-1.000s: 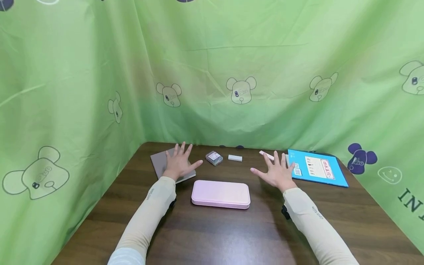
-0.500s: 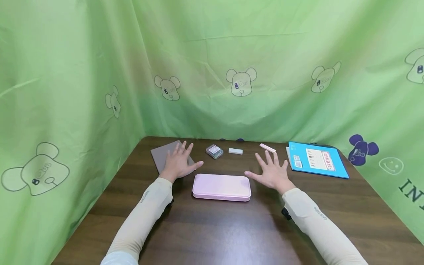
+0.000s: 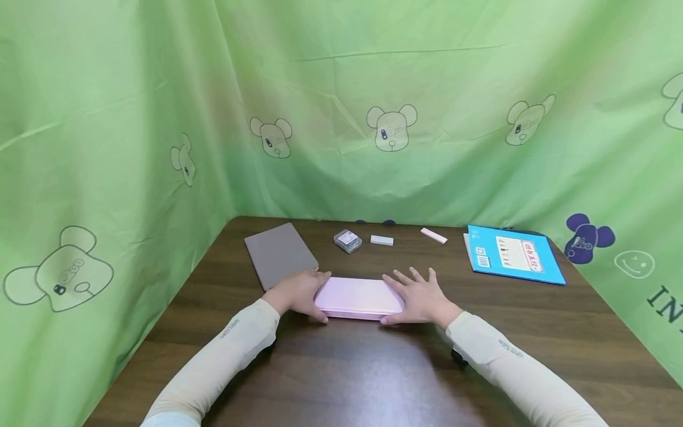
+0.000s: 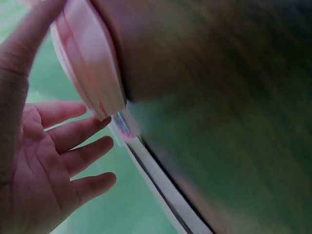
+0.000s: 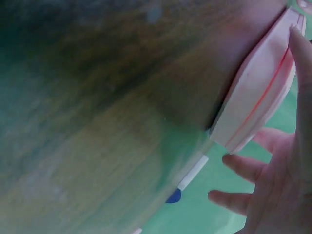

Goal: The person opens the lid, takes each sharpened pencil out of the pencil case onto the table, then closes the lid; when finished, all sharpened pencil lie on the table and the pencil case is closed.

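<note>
A flat pink pencil case (image 3: 358, 296) lies on the wooden table in front of me. My left hand (image 3: 299, 293) holds its left end, thumb at the near edge and fingers at the far corner. At the opposite end my right hand (image 3: 418, 299) spans the case likewise, fingers spread over the far side. The left wrist view shows the left thumb along the side of the pencil case (image 4: 90, 53), the lower fingers off it. In the right wrist view, the right thumb touches the long side of the case (image 5: 261, 87), a red line running along it.
A grey notebook (image 3: 280, 252) lies beyond the left hand. Along the back are a small clear box (image 3: 348, 241), a white eraser-like block (image 3: 382, 240) and a narrow pink strip (image 3: 434, 235). A blue booklet (image 3: 514, 255) lies back right. Green curtains surround the table (image 3: 341, 379).
Both hands have come down and inward from beside the pencil case onto its two ends. The left hand has uncovered most of the notebook. The case has stayed in place.
</note>
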Demonstrator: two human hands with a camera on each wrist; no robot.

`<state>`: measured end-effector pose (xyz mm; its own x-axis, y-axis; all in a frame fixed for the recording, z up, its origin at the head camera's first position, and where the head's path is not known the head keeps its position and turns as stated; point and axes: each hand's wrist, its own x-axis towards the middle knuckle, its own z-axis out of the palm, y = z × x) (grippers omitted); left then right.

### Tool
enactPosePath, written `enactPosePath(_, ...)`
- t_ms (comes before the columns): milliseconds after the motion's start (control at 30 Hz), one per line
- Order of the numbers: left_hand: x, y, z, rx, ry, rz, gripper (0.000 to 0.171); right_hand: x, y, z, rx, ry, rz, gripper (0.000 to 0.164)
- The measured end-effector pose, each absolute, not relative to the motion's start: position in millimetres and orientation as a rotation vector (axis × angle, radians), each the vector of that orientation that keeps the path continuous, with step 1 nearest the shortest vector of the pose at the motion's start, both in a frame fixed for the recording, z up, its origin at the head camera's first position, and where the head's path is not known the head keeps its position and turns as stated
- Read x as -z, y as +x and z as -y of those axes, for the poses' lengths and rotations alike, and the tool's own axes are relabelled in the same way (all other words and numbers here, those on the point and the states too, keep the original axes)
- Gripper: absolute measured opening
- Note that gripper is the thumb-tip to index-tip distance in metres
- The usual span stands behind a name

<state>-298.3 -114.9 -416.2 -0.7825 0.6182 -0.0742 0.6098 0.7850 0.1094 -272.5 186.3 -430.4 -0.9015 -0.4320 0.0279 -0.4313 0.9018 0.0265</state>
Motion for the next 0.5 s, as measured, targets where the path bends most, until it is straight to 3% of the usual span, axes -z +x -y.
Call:
enactPosePath(200, 415, -300, 110, -0.074, 0.982, -2.858, 0.093, 428, -277, -185, 0.005, 0.775, 3.008, 0.100)
enactPosePath(500, 419, -303, 114, -0.231, 0.992, -2.816, 0.096, 418, -284, -190, -0.178, 0.815, 3.073, 0.084)
